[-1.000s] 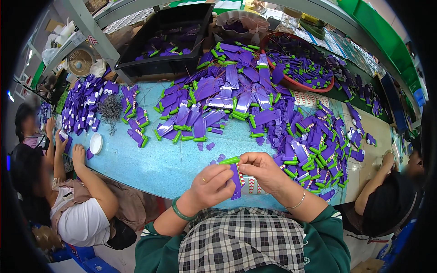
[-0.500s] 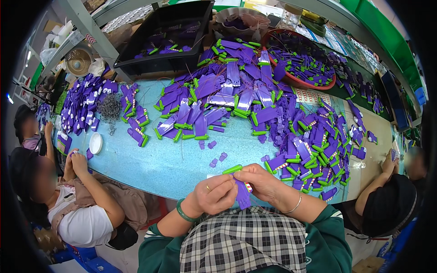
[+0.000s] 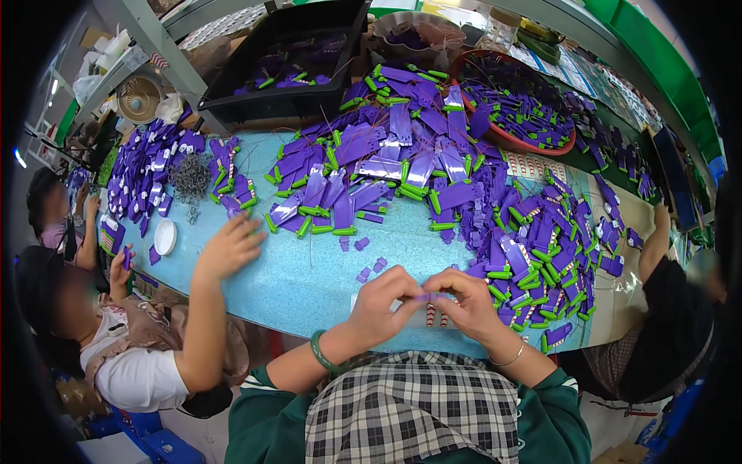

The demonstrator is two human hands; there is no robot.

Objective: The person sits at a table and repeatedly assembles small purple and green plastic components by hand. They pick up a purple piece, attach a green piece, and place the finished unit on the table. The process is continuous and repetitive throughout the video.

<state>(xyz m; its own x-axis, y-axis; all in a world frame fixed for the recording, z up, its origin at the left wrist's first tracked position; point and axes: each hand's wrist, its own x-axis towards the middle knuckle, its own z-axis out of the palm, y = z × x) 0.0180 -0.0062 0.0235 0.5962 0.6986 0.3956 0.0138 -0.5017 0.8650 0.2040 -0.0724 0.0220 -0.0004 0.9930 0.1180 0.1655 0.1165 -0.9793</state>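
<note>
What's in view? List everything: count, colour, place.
purple piece: one, purple, front centre
parts: uncountable, purple and green, table centre and right
table: one, blue, middle
tray: one, black, back left
basin: one, red, back right
bowl: one, white, table's left
pile: one, grey, behind bowl
fan: one, tan, far left
jar: one, clear, back right
people: at least three, white, pink, black clothes, both sides
apron: one, black-and-white, bottom centre
left grip: one, bare, on purple piece
right grip: one, bare, on purple piece

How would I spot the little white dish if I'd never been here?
Find the long blue table and look toward its left end. There, below and slightly left of a tangled grey heap, sits the dish. Its rounded, plain white shape sets it apart from the flat purple pieces nearby.
</note>
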